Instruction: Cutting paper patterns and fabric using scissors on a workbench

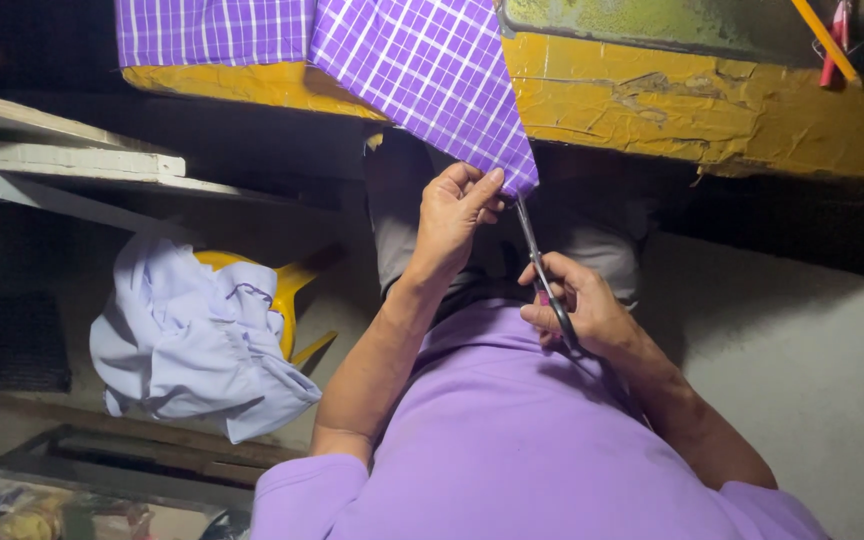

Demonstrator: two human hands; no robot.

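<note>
both hands are working at the hanging corner of the purple checked cloth [422,70]. left hand [455,215] is pinching the cloth's lowest point between thumb and fingertips, keeping it taut. right hand [577,305] is gripping the handles of the scissors [542,275], fingers closed through the loops; blades are pointing up toward the cloth tip, and they seem to be meeting it just beside the left fingers (whether the blades are parted or closed is too fine to tell).

the cloth is draping over the front edge of the worn yellow table [712,110], most of it lying on top, one folded corner dropping down toward the person's lap. purple shirt sleeves are framing the bottom of the view.

step in hand, by my judgement: cutting or trimming at the corner, just beginning. next move is calling for steady tension from the left hand and fingertips held out of the blade line, with the scissors following a line of the check.

off to the left, a pale blue garment [192,340] is heaped over a yellow plastic stool [287,295].
</note>
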